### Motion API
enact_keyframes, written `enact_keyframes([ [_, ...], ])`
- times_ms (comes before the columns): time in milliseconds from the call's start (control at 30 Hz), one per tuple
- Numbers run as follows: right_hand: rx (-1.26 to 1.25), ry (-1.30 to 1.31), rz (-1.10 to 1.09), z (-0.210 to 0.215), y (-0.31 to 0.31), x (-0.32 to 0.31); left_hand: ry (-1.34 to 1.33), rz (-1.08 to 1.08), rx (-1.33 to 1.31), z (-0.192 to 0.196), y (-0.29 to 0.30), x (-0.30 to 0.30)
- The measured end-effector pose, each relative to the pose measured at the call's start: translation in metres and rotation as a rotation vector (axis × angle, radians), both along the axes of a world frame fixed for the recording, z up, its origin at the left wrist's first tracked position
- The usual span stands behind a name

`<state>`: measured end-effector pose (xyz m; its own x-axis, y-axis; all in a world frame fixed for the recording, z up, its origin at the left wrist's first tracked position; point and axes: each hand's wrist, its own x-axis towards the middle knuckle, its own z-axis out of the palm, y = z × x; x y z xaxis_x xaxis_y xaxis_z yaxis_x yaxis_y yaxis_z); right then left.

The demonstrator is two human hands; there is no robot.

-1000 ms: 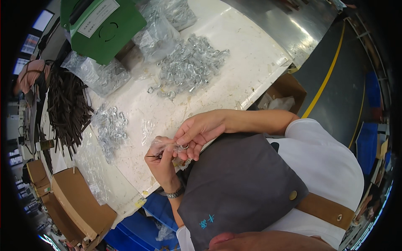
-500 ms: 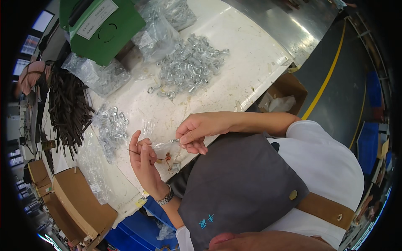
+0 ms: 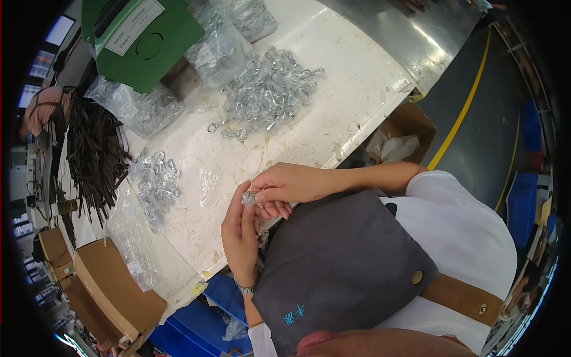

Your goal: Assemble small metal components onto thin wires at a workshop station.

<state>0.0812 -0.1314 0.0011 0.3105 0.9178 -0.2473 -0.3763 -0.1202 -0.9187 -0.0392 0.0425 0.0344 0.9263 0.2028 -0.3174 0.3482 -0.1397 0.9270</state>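
Note:
My right hand (image 3: 284, 185) is closed, thumb against fingers, at the near edge of the table. Pinched at its fingertips is a small metal clasp, mostly covered by the fingers. Clear plastic of a small bag (image 3: 248, 199) bunches up between the fingertips of both hands. My left hand (image 3: 240, 235), a metal watch on its wrist, meets the right one with thumb and forefinger closed on that bag. Beside the left palm shows a small ornament (image 3: 262, 239), partly hidden; whether the left hand holds it is unclear.
A large heap of metal clasps in clear bags (image 3: 267, 92) lies beyond my hands, a smaller heap (image 3: 159, 181) to the left. Dark straps (image 3: 95, 154), a green machine (image 3: 146, 47) and a cardboard box (image 3: 116, 285) stand around. Another person (image 3: 46, 107) is far left.
My left hand has moved right to meet the right hand, its spread fingers closing. The clear bag, stretched between the hands before, is now bunched at the fingertips.

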Motion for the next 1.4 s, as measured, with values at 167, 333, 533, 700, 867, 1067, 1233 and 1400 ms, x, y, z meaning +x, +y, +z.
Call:
enact_keyframes([
  [167, -0.048, -0.18, -0.089, 0.003, -0.001, -0.006, -0.044, 0.011, -0.003, -0.014, 0.0, 0.002],
  [333, -0.053, -0.251, -0.113, 0.011, -0.001, -0.008, 0.008, 0.026, -0.15, -0.012, 0.002, 0.004],
  [533, -0.058, -0.315, -0.114, 0.01, 0.005, -0.009, -0.123, 0.142, -0.05, -0.024, -0.005, 0.002],
  [700, -0.054, -0.322, -0.153, 0.018, 0.005, -0.003, -0.115, 0.185, -0.116, -0.02, -0.003, 0.011],
  [867, -0.043, -0.698, -0.447, 0.046, -0.012, 0.046, -0.09, -0.052, 0.01, 0.011, 0.038, 0.024],
  [1067, -0.462, -1.374, -0.68, 0.051, -0.036, 0.096, -0.349, 0.001, 1.422, -0.018, 0.129, 0.038],
  [1233, -0.122, -1.163, -0.536, 0.022, -0.018, 0.049, 0.029, 0.13, 1.468, -0.038, 0.134, 0.055],
  [1400, -0.015, -0.924, -0.298, -0.001, -0.009, 0.017, -0.125, 0.13, 1.375, -0.035, 0.144, 0.041],
])
